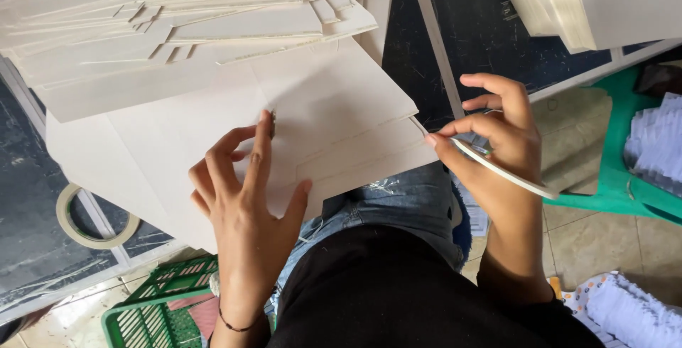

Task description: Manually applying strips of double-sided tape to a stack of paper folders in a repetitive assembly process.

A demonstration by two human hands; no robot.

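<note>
A cream card blank with folded flaps lies at the near edge of a dark tabletop, overhanging my lap. My left hand rests on it with fingers spread, index fingertip and thumb pressing the card down. At the blank's right corner, my right hand pinches a thin flat cream stick, with thumb and forefinger touching that corner. Behind the blank, a fanned pile of several similar card blanks covers the table's left part.
A ring of masking tape lies on the table at left. Another stack of cream card sits at top right. A green stool carrying white paper bundles stands on the tiled floor at right, a green crate below left.
</note>
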